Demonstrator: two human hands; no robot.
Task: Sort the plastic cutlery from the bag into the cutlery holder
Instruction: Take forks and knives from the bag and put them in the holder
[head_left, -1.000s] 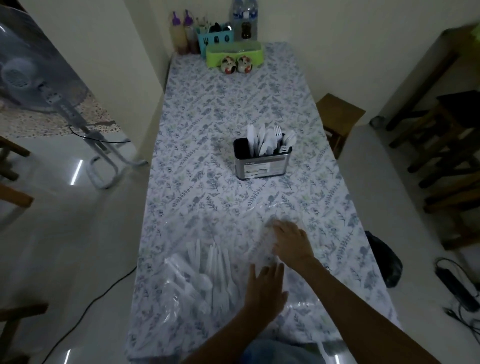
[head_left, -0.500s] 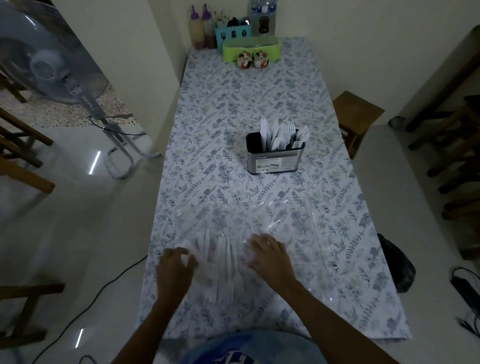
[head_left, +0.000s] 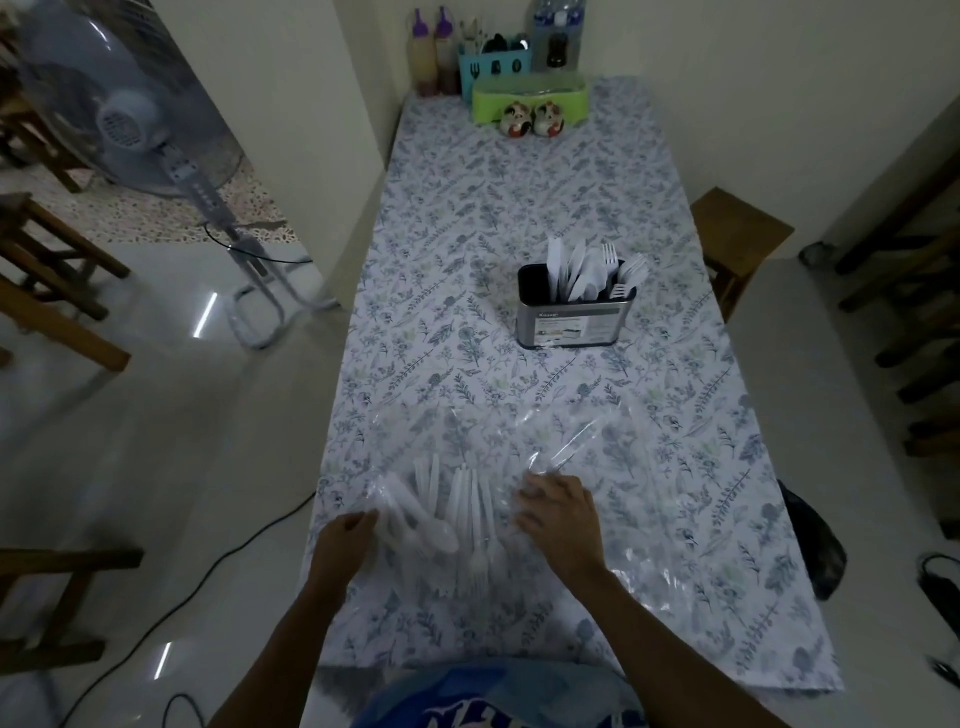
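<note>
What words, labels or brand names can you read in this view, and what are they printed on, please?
"Kasvo", uncertain: brand on the cutlery holder label; the smaller print under it is too small to read.
White lettering on the person's blue shirt: cut off, unreadable.
Bottle labels at the far end: blurred.

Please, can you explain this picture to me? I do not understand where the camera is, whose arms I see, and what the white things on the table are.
There is no machine here. A person wears a wide-angle camera on the head, and it looks forward and down, so the two bare arms coming in from the bottom are that person's own.

The long table has a flowered cloth. Near the person lies a clear plastic bag with white plastic cutlery in it. The left hand touches the bag's left edge and the right hand rests on the bag to the right of the cutlery. I cannot tell whether either hand grips anything.

Farther away, in the middle, stands the cutlery holder, already holding some white pieces. At the far end are bottles and small containers. A fan stands on the floor to the left.
</note>
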